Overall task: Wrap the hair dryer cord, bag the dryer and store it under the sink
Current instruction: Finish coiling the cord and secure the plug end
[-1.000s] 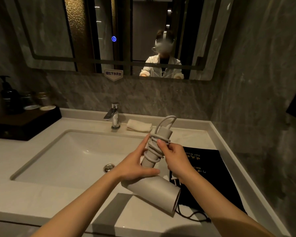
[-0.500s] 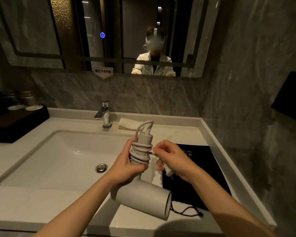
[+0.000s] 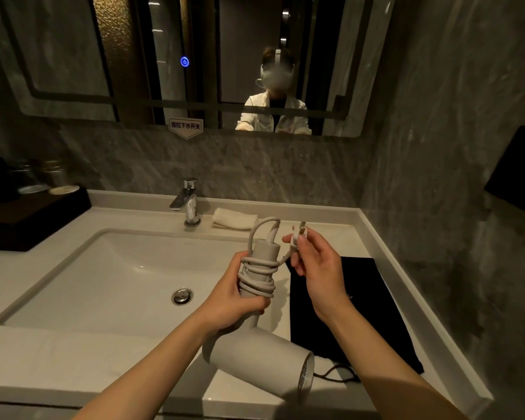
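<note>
A pale grey hair dryer [image 3: 261, 362] is held upside down over the counter, barrel low and handle pointing up. Its cord [image 3: 258, 277] is coiled several turns around the handle. My left hand [image 3: 240, 298] grips the handle over the coils. My right hand [image 3: 312, 268] pinches the cord's plug [image 3: 300, 233] just right of the handle's top, the last short stretch of cord slack. A black drawstring bag [image 3: 361, 313] lies flat on the counter to the right, partly behind my right forearm.
The white basin [image 3: 109, 283] with its drain fills the left of the counter, the chrome faucet [image 3: 188, 201] behind it. A folded white cloth [image 3: 234, 218] lies by the faucet. A dark tray with bottles [image 3: 28, 213] sits at the left. The stone wall is close on the right.
My right hand has lifted from beside the handle and turned palm-in, bringing the plug up near the handle's top. The left hand still holds the wrapped handle.
</note>
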